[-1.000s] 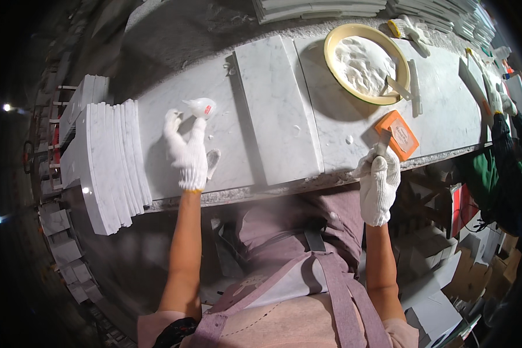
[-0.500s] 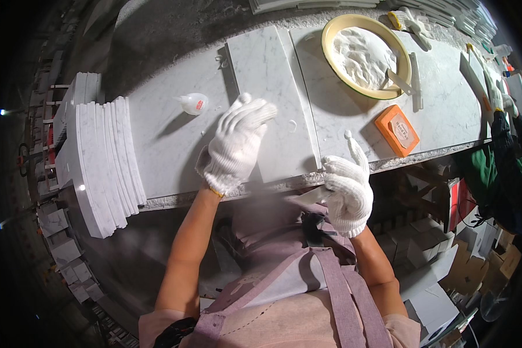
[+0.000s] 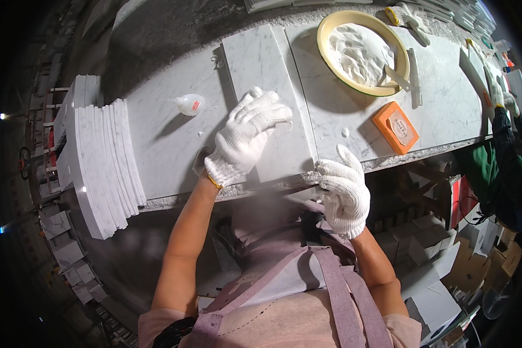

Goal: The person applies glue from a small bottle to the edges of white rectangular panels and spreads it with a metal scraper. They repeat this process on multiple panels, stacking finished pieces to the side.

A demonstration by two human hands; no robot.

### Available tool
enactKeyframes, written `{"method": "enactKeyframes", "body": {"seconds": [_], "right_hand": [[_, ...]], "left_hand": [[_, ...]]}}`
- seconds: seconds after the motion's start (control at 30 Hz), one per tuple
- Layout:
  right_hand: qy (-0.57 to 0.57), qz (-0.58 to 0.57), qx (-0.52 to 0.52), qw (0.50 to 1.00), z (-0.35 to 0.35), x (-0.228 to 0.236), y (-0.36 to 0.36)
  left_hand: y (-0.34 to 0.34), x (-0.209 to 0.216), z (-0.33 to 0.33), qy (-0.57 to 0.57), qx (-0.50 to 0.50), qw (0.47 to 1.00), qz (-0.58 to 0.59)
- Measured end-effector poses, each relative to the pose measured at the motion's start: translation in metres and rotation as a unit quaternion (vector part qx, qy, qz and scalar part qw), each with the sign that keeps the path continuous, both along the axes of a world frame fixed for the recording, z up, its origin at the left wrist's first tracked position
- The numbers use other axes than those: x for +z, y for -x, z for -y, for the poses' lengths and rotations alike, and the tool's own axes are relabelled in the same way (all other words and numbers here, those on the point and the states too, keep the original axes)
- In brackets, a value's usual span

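My left hand [image 3: 249, 134], in a white knitted glove, lies over a narrow white marble strip [image 3: 272, 75] with its fingers stretched out to the right. A small dark shape beside its wrist is too unclear to name. My right hand [image 3: 345, 194], gloved too, is at the bench's front edge, its index finger raised and the others curled around a flat-bladed scraper [image 3: 310, 194]. The scraper's handle is hidden in the fist. Just beyond the raised finger a white dab [image 3: 345, 132] sits on the marble.
A yellow basin [image 3: 325, 55] of white paste holds a spatula [image 3: 397, 78]. Near it lie an orange box [image 3: 395, 129] and a clear strip [image 3: 414, 78]. A small squeeze bottle [image 3: 188, 104] and stacked marble slabs [image 3: 107, 168] are on the left. Another person's gloved hand [image 3: 496, 93] shows far right.
My left hand has slid right across the strip, covering a pale ring-shaped mark there. My right hand has drawn slightly back, so its fingertip is apart from the white dab.
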State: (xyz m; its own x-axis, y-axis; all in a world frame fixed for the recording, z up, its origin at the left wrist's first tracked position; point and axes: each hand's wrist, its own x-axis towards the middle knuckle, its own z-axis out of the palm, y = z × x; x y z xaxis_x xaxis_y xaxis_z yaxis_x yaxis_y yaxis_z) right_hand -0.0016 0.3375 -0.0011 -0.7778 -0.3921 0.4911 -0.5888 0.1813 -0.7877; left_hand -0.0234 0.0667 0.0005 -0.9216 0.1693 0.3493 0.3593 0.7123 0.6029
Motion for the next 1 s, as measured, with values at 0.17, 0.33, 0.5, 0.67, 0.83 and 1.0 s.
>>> {"method": "enactKeyframes", "body": {"seconds": [0.17,0.33,0.5,0.67,0.83,1.0], "right_hand": [[0.007,0.007,-0.011,1.000,0.000,0.003,0.001],[-0.011,0.013,-0.018,1.000,-0.005,0.001,0.001],[0.000,0.017,-0.014,1.000,-0.011,0.001,0.001],[-0.071,0.022,0.020,0.997,-0.036,0.000,-0.002],[-0.016,0.055,-0.006,0.998,-0.056,-0.009,-0.003],[0.124,0.109,-0.060,0.985,-0.020,-0.010,0.012]], "left_hand": [[-0.002,0.002,0.000,0.018,-0.037,0.999,0.026],[-0.005,0.002,-0.003,-0.016,0.006,0.999,0.037],[0.000,-0.006,-0.016,0.156,-0.004,0.987,-0.037],[0.009,-0.022,-0.022,0.233,0.061,0.970,-0.027],[-0.022,-0.002,-0.015,0.042,-0.066,0.997,-0.008],[-0.055,0.024,-0.020,0.078,0.102,0.991,-0.041]]}}
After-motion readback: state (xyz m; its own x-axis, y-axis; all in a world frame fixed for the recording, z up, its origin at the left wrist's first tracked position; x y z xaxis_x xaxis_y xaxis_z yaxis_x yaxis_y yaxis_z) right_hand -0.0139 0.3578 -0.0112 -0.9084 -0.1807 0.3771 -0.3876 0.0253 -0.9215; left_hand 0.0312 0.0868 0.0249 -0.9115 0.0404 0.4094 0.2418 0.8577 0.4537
